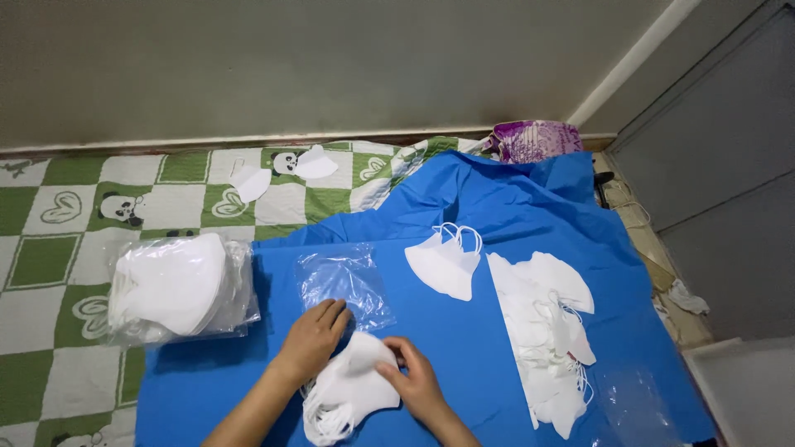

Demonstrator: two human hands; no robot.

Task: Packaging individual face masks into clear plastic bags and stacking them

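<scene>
Both hands rest on a small stack of folded white fabric face masks (352,389) lying at the near edge of the crinkled blue plastic sheet (464,331) that covers most of the bed. The left hand (313,338) lies flat on the stack's upper left corner, fingers together and pointing away from the person, their tips just touching an empty clear plastic bag (344,283) spread on the sheet just beyond the stack. The right hand (414,382) pinches the stack's right edge between thumb and curled fingers. The masks' white ear loops spill off the stack's near left side. Farther across the blue sheet, past the clear bag, lies a lone white mask with loops up (445,263); toward the sheet's right side a long loose heap of white masks (546,331) runs toward the near edge. Off the sheet's left edge, on the green and white checked panda-print bedcover (58,248), sits a clear bag packed full of white masks (178,285), and two single white masks (281,174) lie near the wall.
</scene>
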